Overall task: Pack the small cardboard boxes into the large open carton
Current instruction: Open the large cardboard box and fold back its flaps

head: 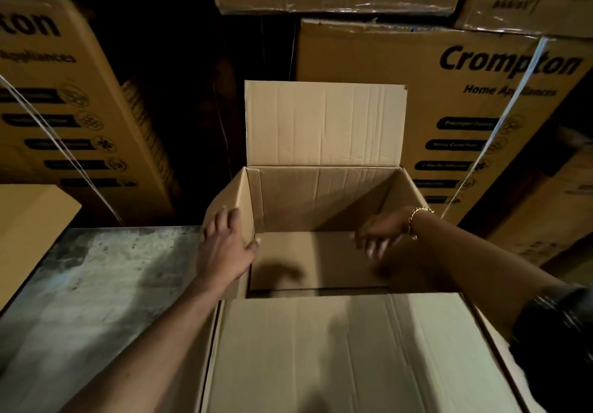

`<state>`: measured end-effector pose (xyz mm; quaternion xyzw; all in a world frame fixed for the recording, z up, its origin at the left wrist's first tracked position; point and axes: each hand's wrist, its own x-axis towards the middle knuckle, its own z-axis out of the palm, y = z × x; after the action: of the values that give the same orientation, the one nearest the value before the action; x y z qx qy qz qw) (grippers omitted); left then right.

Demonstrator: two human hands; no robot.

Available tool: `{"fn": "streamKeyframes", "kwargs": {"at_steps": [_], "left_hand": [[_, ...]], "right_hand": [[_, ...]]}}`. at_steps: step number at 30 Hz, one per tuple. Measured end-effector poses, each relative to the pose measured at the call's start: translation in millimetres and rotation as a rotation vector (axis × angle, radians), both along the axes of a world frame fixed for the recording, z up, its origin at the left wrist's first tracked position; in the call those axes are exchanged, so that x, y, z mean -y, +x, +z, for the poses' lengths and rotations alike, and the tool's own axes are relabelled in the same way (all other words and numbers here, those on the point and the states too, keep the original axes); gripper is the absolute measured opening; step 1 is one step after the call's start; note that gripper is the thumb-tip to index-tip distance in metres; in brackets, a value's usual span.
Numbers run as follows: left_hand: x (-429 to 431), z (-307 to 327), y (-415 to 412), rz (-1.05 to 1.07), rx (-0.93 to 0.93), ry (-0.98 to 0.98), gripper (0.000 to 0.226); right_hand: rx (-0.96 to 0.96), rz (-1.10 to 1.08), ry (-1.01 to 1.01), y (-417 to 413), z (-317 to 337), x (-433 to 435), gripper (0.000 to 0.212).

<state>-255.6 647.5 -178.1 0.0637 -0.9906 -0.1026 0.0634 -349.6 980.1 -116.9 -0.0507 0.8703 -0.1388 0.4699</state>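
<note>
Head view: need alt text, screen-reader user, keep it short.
A large open brown cardboard carton, nothing visible inside, with two bare hands at it: the left hand rests on its left wall, the right hand, wearing a gold chain bracelet, hangs open over the inside. A worn grey surface lies to its left; printed brown cartons are stacked behind.

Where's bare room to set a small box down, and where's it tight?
Bare: the carton floor, between far wall and near flap; the grey tabletop left of the carton. Tight: left hand rests on the left wall, right hand hangs over the right side.
</note>
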Motion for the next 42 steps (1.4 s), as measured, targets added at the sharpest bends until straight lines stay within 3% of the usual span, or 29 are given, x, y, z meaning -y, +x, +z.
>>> {"fn": "streamKeyframes", "kwargs": {"at_steps": [2,3,6,8,12,15,18,23,26,28,31,33,37,42], "left_hand": [[-9,14,11,-0.187,-0.077,-0.087,0.073],[-15,24,16,-0.257,-0.003,-0.052,0.078],[-32,67,38,-0.262,0.464,0.246,0.093],[-42,95,51,-0.355,0.621,0.274,0.075],[-54,158,93,-0.436,0.609,0.305,0.057],[-61,203,145,-0.449,0.628,0.302,0.069],[-69,232,209,-0.458,0.658,0.298,0.072],[-72,230,320,-0.579,0.859,0.304,0.045],[-76,198,354,-0.522,0.945,0.248,0.069],[-75,158,355,-0.421,0.844,0.149,0.093],[-71,98,347,-0.216,0.564,-0.151,0.103],[-67,63,344,-0.164,0.475,-0.173,0.098],[-63,12,346,-0.116,0.128,-0.276,0.074],[-60,-6,342,-0.113,-0.053,-0.301,0.069]], "right_hand": [[0.154,0.02,0.033,27,1,-6,0.057],[0.171,0.035,0.035,38,4,-11,0.062],[0.09,0.017,-0.04,66,32,-29,0.061],[-0.016,-0.008,-0.111,84,60,-41,0.056],[-0.239,-0.01,-0.282,137,125,-54,0.054],[-0.327,0.084,-0.353,189,162,-56,0.045],[-0.365,0.226,-0.312,255,182,-58,0.043],[-0.251,0.385,-0.2,347,160,-75,0.047],[-0.19,0.475,0.011,375,112,-81,0.075],[-0.32,0.494,0.151,385,77,-82,0.095],[-0.541,0.414,0.222,395,35,-79,0.105],[-0.639,0.388,0.243,394,8,-78,0.089],[-0.942,0.307,0.246,396,-33,-81,0.049],[-1.097,0.249,0.194,397,-53,-83,0.036]]}}
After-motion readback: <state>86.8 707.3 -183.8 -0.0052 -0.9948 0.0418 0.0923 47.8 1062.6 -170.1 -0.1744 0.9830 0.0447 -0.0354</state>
